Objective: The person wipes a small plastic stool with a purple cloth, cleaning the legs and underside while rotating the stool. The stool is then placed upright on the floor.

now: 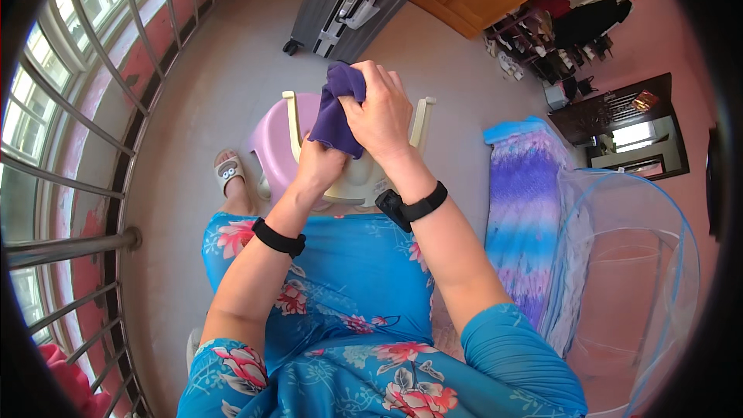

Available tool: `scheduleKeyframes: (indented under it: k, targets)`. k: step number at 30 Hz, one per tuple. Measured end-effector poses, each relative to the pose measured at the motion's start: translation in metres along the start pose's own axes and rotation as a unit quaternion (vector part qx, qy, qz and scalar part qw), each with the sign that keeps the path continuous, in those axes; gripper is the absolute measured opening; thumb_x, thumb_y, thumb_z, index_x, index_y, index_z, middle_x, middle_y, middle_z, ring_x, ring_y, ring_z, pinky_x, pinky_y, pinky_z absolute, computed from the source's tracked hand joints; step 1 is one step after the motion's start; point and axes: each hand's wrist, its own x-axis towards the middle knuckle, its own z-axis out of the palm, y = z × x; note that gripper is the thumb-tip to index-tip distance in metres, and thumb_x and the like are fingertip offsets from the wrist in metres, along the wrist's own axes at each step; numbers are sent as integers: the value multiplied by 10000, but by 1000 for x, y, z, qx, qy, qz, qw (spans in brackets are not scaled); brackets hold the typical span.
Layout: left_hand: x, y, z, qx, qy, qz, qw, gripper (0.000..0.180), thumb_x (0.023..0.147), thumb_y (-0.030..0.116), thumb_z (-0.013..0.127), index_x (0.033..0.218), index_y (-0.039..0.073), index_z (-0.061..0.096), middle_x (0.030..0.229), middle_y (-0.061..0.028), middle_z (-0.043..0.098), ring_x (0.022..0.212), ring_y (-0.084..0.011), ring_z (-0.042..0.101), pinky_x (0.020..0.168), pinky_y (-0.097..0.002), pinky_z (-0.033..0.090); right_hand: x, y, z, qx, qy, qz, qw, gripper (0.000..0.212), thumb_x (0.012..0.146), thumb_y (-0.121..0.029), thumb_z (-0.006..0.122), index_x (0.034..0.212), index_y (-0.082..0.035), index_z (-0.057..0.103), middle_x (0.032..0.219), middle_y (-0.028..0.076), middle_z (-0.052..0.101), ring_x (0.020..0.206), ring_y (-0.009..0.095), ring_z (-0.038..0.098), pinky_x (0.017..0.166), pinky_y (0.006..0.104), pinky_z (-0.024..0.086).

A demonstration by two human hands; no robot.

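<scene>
- We see 2 bare hands raised together in the middle of the head view, both on 1 purple cloth [337,112].
- The right hand [381,118] sits on top, fingers curled and closed over the upper bunched end of the cloth, knuckles turned toward us.
- The left hand [319,164] is below and partly hidden behind the cloth; it touches the lower hanging part, but we cannot tell how its fingers are set, as the cloth covers them.
- The cloth hangs crumpled between the 2 hands, its top by the right fingertips and its lower edge draped over the left hand.
- Each wrist wears a black band [277,238]; the right one carries a small dark block on its inner side.
- Directly below the hands stands a cream plastic stool [423,120], its 2 upright posts showing either side of the hands.
- A pink plastic stool [272,143] stands just beside the cream one, on its left, touching or overlapping it from our angle.
- We see the person's lap in a blue floral dress [364,279], and 1 foot in a pale slipper [229,171] on the floor to the left.
- A grey suitcase [364,0] stands well beyond the stools, near a wooden door.
- To the right lies a blue-and-purple striped fabric [522,209] beside a mesh net cover [635,263].
- Metal window bars [70,186] curve along the left side.
</scene>
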Motion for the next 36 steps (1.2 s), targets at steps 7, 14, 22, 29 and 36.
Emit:
scheduleKeyframes:
  k: [7,14,22,29,36]
  targets:
    - [3,8,-1,125,-58,-164,977,248,968,187,702,1102,-11,639,857,-8,671,749,-86,625,643,-233,495,9,32,9,137,55,188,971,326,851,-231,714,1079,-35,588,958,207,707,880,375,689,808,483,543]
    - [-2,12,-6,-86,-58,-131,986,364,1029,326,642,1200,6,609,1074,-54,698,972,-113,645,854,-290,527,-13,74,-47,471,153,346,797,315,956,-136,703,1223,-27,577,1106,67,665,987,171,668,883,340,563]
    - [-1,12,-4,-80,-49,-135,986,324,1032,316,634,1198,38,618,1066,-35,700,961,-101,639,854,-287,519,-20,32,-5,422,24,291,858,398,867,-99,667,1248,-10,595,1096,43,656,990,136,632,895,288,514]
    - [1,12,-12,-124,-8,-129,984,317,1022,301,649,1182,28,629,1026,-42,706,909,-103,655,807,-271,532,-27,53,-10,393,-112,300,862,340,865,-146,667,1167,9,639,1027,59,696,942,146,658,833,302,534]
    - [3,14,-11,-118,-40,-133,983,329,1027,296,641,1213,26,625,1052,-44,707,923,-104,655,826,-268,526,-39,55,-32,420,-135,318,839,269,886,-136,691,1119,-2,677,1002,62,723,881,153,685,809,313,553]
